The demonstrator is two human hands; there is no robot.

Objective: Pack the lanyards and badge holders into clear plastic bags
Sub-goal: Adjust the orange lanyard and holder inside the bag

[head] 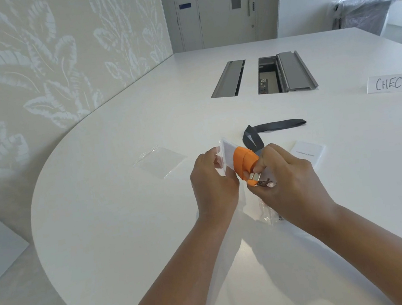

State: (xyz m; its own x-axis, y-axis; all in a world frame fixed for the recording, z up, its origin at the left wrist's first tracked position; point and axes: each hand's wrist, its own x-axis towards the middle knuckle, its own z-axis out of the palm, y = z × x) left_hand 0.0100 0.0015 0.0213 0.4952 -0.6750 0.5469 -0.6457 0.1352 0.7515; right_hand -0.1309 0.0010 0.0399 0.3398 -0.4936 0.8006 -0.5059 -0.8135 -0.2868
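We're seeing an orange lanyard [244, 162], rolled up w/ its metal clip [264, 183] sticking out, pressing against a clear badge holder [227, 153] — both held up. Black lanyard [276, 125] is lying loosely folded behind; 2nd badge holder [308, 153] is lying flat at right, empty clear bag [161, 161] flat at left.

An office meeting room set up for event registration: a large white rounded bench [126, 215] with recessed cable hatches [229, 79] well ahead of the right grip [287, 178], a handwritten CHECK-IN sign [399, 82] off to its right, and labelled doors [214, 6] far beyond.
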